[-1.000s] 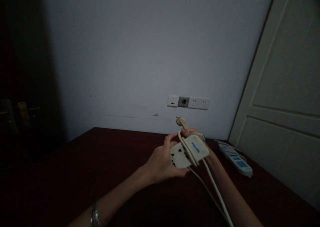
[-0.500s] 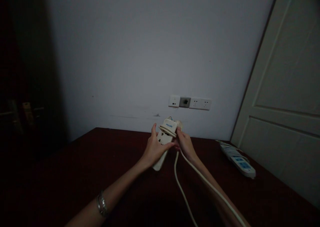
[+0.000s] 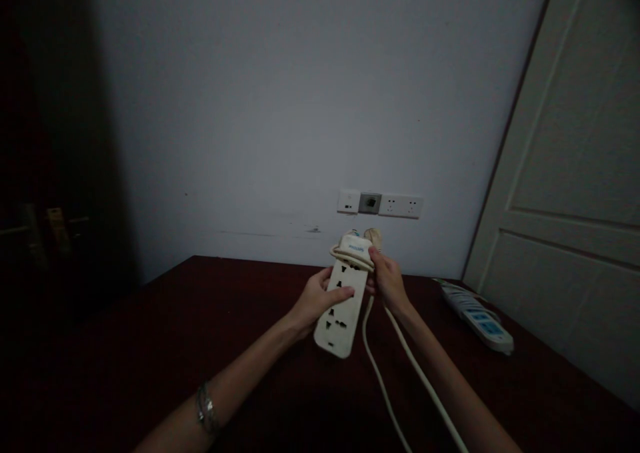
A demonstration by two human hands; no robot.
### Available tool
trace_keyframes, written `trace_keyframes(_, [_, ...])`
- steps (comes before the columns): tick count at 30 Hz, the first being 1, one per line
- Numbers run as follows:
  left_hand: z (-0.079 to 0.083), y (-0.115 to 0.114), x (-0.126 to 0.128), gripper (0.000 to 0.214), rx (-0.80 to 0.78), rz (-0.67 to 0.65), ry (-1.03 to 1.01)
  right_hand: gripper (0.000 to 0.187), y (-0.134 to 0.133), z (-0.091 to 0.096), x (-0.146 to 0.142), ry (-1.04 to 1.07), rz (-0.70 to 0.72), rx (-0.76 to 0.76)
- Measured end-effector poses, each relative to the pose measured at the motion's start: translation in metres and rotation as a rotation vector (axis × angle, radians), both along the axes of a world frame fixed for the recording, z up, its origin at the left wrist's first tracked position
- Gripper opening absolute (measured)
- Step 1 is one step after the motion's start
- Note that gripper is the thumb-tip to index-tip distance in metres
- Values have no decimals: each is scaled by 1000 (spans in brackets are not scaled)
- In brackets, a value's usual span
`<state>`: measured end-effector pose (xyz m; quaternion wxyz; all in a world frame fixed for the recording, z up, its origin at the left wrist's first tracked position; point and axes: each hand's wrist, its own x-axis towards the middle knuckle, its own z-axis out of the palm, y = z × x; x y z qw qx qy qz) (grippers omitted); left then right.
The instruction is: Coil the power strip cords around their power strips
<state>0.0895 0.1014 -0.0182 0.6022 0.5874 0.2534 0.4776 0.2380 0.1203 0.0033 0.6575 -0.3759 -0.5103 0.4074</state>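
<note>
Just below centre of the head view, we hold a white power strip (image 3: 347,312), our left hand (image 3: 315,302) closed round its side, our right hand (image 3: 391,284) gripping its upper end at the wrapped cord (image 3: 352,260); at lower right lies a second strip (image 3: 484,325)

Forearms bare, slim. Left forearm (image 3: 250,372), seven o'clock: bracelet (image 3: 206,408), silver-coloured, shiny, looks like several strands, worn well up from the wrist; fine pattern too dim to read. Right forearm (image 3: 447,373), between four and five o'clock: uncovered. Left hand (image 3: 315,303), right hand (image 3: 391,284): slender fingers (image 3: 341,295), nails too small to tell.
</note>
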Motion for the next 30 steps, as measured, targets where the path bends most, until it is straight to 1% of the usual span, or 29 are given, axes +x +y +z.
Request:
trace_keyframes(2, [-1,-2,-1,44,-124,-220,-15,52,0,2,2,9,-27,-28])
trace_keyframes(3, [0,-5,-1,40,-161,-287,-27,53,0,3,2,13,-26,-39])
trace_keyframes(4, [1,-7,0,37,-178,-313,-43,54,0,4,2,20,-18,-49])
trace_keyframes(5, [2,-10,0,34,-178,-301,-64,54,0,4,2,31,-1,-57])
trace_keyframes(7, [7,-16,1,29,-145,-222,-94,56,0,5,0,56,71,-76])
trace_keyframes(9, [12,-20,1,27,-101,-166,-115,54,-2,5,-2,66,203,-102])
trace_keyframes(11, [17,-20,-3,30,-52,-122,-137,50,-6,5,-4,56,346,-115])
trace_keyframes(13, [20,-16,-9,34,-26,-58,-157,44,-12,3,-5,36,451,-124])
trace_keyframes(15, [24,-10,-17,35,-17,36,-175,39,-20,0,-5,-9,523,-174])
trace_keyframes(17, [28,-3,-24,33,-7,110,-181,36,-27,-2,-2,-66,570,-229])
trace_keyframes(18, [29,0,-27,33,4,127,-173,36,-30,-3,1,-92,573,-236])
trace_keyframes(20, [30,4,-30,32,26,118,-130,36,-32,-2,9,-130,521,-224])
trace_keyframes(23, [27,3,-27,37,34,67,-77,39,-28,5,24,-184,367,-232])
trace_keyframes(25, [23,-2,-21,48,36,10,-68,39,-22,11,33,-188,255,-229])
trace_keyframes(27, [20,-9,-14,61,55,-70,-67,40,-16,16,40,-148,149,-181])
trace_keyframes(30, [17,-18,-6,81,89,-152,-80,44,-10,17,45,-72,61,-126])
